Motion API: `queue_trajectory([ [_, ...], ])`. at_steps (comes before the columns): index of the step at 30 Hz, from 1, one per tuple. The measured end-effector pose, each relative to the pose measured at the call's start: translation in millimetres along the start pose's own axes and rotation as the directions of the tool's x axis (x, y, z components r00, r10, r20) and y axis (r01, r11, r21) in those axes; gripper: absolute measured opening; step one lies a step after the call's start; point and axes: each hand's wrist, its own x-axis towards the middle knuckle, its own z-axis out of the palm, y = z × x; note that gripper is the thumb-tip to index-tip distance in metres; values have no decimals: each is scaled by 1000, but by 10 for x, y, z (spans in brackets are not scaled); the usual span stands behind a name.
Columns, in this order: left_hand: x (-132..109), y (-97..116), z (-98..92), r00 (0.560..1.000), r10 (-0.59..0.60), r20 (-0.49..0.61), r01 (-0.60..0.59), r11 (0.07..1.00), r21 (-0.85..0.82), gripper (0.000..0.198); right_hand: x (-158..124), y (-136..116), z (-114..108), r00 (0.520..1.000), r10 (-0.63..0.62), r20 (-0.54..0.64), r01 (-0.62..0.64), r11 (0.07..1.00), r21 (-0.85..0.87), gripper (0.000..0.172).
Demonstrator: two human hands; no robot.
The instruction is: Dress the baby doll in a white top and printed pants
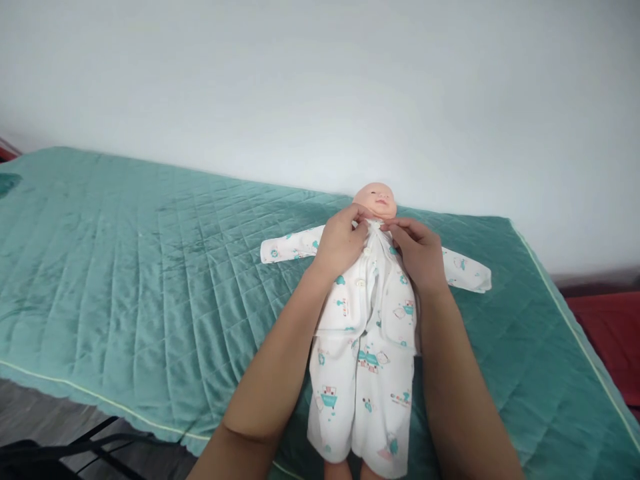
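A baby doll (379, 199) lies on its back, dressed in a white printed jacket (345, 303) and matching trousers (333, 393). Its sleeves stretch out to both sides. At the jacket's collar, my left hand (345, 240) pinches the cloth edge from the left, just under the doll's chin. My right hand (417, 250) grips the other collar edge, fingers pressed together. The two hands are a short gap apart. Below the collar the jacket front hangs partly open, with buttons showing along one edge.
A green quilted cover (150, 280) lies under the doll, with a pale wall (300, 87) behind it. Something red (610, 340) stands beyond the right edge. Dark thin bars (95, 447) show at the lower left over a grey floor (40, 407).
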Motion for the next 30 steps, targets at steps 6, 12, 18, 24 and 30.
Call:
queue_trajectory([
  [6, -233, 73, -96, 1000, -13, 25, 12, 1000, 21, 15, -218, -54, -193, 997, 68, -33, -66, 995, 73, 18],
  [12, -445, 91, -227, 989, -47, 143, 57, 996, -64, 14, -629, -75, -121, 998, -51, -24, 48, 993, -104, 22],
  [18, -431, 79, -346, 952, -28, 304, 49, 997, -61, 12, -678, -130, -31, 996, -84, 35, 90, 934, -345, 23],
  [24, -456, 80, -339, 959, -33, 282, 80, 984, -159, 11, -655, -88, -66, 997, 82, 7, -79, 979, -189, 22],
  [30, -499, 202, -175, 971, -3, 239, 36, 990, -134, 11, -667, -92, -62, 994, 105, -22, -107, 987, -118, 22],
])
